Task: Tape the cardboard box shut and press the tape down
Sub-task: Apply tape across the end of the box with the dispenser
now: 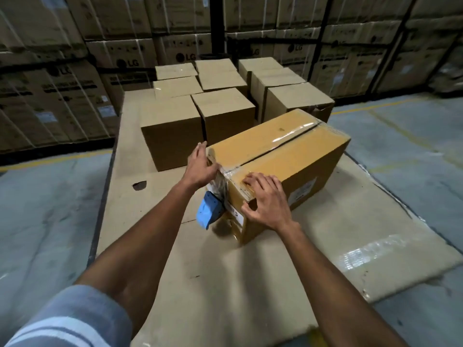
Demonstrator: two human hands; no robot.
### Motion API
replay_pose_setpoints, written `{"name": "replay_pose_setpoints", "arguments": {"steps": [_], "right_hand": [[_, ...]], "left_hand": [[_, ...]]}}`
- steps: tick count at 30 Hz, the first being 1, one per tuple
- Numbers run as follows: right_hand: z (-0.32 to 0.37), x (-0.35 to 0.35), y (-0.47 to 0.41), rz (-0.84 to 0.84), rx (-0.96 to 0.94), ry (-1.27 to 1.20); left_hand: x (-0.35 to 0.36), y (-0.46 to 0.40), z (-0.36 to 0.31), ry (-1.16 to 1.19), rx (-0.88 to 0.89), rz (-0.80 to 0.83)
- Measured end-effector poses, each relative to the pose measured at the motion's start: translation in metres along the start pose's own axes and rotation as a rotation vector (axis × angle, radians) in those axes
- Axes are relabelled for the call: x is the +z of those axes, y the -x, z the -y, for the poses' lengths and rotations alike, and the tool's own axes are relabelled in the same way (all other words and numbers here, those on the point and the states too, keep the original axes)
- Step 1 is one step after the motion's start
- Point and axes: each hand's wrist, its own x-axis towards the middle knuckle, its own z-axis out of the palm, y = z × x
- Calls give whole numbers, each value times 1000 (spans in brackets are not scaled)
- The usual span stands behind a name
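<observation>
Meanwhile the cardboard box point(278, 156) lies on flattened cardboard point(225, 271); left hand point(200, 169) fingers and right hand point(265, 199) fingers press flat, grasping nothing. Below the left fingers hangs a blue dispenser point(208, 211); beyond them crowd sealed boxes point(172, 131).

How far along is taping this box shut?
Clear tape already runs along the top seam of the cardboard box. Both hands, left hand and right hand, are pressing tape over the near edge. The blue dispenser hangs from the uncut strip; cutting remains.
</observation>
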Motion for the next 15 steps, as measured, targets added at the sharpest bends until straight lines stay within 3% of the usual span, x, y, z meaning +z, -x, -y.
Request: {"name": "replay_pose_setpoints", "arguments": {"steps": [2,8,15], "right_hand": [[0,-5,9,-5,21,2],[-1,-18,39,-79,65,22],[15,-20,29,-115,79,168]], "left_hand": [[1,-1,0,-3,26,39],[14,27,16,24,137,-48],[57,99,63,0,186,-237]]}}
